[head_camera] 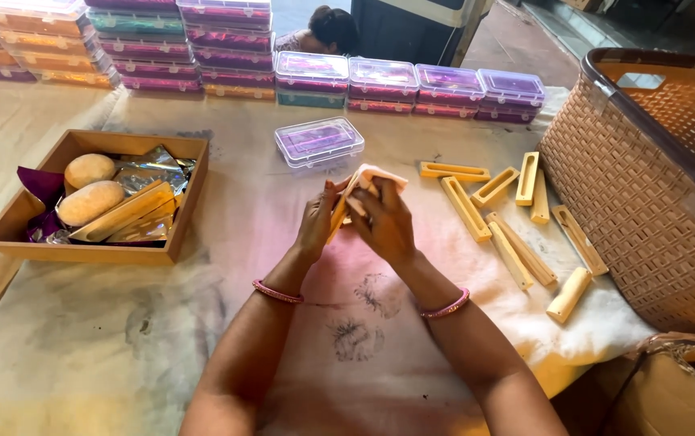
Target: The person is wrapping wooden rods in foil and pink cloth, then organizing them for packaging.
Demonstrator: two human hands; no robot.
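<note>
My left hand (316,223) and my right hand (385,224) meet over the middle of the cloth-covered table (121,339). Together they hold a long cream-yellow holder (338,216), tilted upright between them. A pale cloth (373,177) is folded over its top end under my right fingers. Each wrist wears a pink bangle. A clear plastic box (319,141) with a purple lining lies just beyond my hands.
Several cream holders (476,211) lie scattered to the right, next to a tan woven basket (654,194). A wooden tray (16,234) at the left holds two rounded stones, foil and a holder. Stacked clear boxes (396,85) line the far edge. A person's head shows behind them.
</note>
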